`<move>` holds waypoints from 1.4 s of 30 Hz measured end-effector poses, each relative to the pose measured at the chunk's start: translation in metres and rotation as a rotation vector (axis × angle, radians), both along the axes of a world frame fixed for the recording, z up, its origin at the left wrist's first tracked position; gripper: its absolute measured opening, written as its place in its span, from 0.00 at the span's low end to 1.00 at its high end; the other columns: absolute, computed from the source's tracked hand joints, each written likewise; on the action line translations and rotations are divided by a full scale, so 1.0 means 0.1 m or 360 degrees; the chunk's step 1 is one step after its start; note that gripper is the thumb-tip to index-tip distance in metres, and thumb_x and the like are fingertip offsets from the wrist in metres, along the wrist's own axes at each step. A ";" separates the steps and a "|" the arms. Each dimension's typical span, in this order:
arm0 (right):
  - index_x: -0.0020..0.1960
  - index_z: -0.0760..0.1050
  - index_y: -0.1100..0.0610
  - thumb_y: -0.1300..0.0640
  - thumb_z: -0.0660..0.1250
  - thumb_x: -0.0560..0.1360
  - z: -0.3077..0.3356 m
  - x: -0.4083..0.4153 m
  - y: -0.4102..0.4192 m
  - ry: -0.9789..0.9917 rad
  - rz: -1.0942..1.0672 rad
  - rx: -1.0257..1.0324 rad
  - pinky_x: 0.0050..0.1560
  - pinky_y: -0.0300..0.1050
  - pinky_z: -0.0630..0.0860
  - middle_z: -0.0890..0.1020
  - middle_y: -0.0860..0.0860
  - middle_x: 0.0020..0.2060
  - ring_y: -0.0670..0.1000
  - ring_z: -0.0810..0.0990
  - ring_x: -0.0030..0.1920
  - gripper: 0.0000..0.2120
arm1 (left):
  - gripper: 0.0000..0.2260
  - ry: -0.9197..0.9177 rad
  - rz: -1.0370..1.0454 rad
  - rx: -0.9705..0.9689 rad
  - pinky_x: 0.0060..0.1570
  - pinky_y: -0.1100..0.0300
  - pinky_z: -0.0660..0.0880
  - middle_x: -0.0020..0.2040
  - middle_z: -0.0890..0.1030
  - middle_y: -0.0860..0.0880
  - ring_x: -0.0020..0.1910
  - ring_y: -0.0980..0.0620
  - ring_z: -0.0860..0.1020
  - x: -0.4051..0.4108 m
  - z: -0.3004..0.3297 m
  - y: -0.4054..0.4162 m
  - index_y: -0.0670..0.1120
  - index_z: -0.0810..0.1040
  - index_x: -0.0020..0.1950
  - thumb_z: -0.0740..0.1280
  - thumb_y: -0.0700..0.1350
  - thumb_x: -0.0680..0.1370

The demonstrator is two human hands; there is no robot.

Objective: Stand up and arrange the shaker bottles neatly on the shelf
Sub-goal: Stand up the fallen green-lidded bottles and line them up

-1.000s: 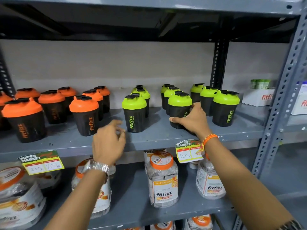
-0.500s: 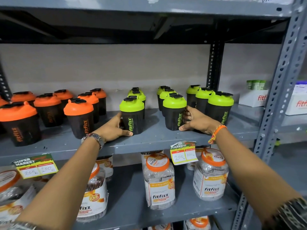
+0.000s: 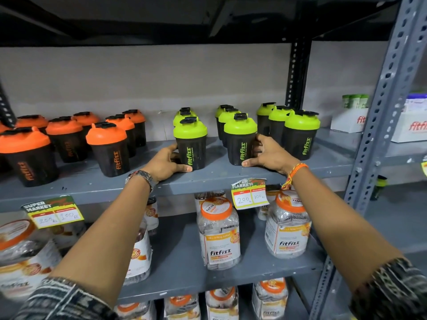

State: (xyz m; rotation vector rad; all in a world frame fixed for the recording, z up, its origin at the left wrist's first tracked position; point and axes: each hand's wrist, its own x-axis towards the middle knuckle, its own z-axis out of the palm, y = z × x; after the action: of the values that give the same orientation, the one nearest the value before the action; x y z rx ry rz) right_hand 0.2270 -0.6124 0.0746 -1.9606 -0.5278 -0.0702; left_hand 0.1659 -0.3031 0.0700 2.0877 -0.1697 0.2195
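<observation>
At the centre of the frame we have both hands up on the grey shelf. Our left hand wraps the base of a green-lidded shaker bottle, fingers curled round its left side and thumb lying along the shelf in front. Our right hand cups the next green-lidded shaker from the right, fingers pressed against its side, thumb stretched under its front edge. Both bottles stand upright and read "fitfizz" in green, running vertically (a smaller line beside it is too fine to read). More green-lidded shakers stand behind and to the right; the orange-lidded shakers at centre left carry "fitfizz" in orange.

Two price tags hang from the shelf edge, headed "SUPER MARKET", with "200" and "100" handwritten. On the lower shelf, clear jars with orange lids also read "fitfizz", as do the white boxes at the right edge.
</observation>
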 end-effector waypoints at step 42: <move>0.72 0.69 0.65 0.75 0.78 0.66 0.08 -0.26 -0.05 0.0219 -0.0100 0.0103 0.52 0.42 0.83 0.81 0.59 0.63 0.53 0.82 0.62 0.37 | 0.49 0.0292 0.0100 0.0215 0.74 0.48 0.66 0.74 0.72 0.41 0.72 0.44 0.72 -0.29 0.14 0.12 0.44 0.53 0.81 0.79 0.41 0.68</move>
State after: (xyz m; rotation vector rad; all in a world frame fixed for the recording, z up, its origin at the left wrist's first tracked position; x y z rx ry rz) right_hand 0.2010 -0.6173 0.0830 -1.9028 -0.3692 0.0079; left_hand 0.1371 -0.2916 0.0839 2.2366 -0.0083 0.0549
